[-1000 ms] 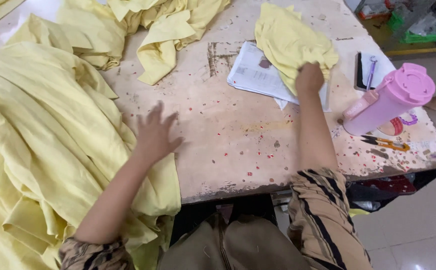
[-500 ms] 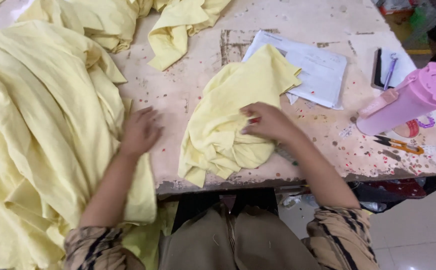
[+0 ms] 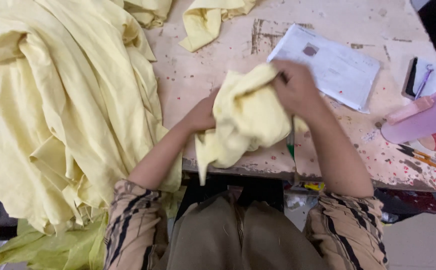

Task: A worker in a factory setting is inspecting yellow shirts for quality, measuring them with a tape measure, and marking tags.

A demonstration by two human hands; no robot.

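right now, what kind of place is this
Probably a garment workshop. A big heap of yellow fabric covers a worn, paint-flecked worktable, both hands bunch one yellow piece, and small snips lie by a paper sheet.

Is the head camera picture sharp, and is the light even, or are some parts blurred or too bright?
Head view: the light is soft and even, with no hard shadows; the big yellow fabric pile looks washed out at top left; the right hand and the pink bottle are slightly motion-blurred; the table edge bows a little.
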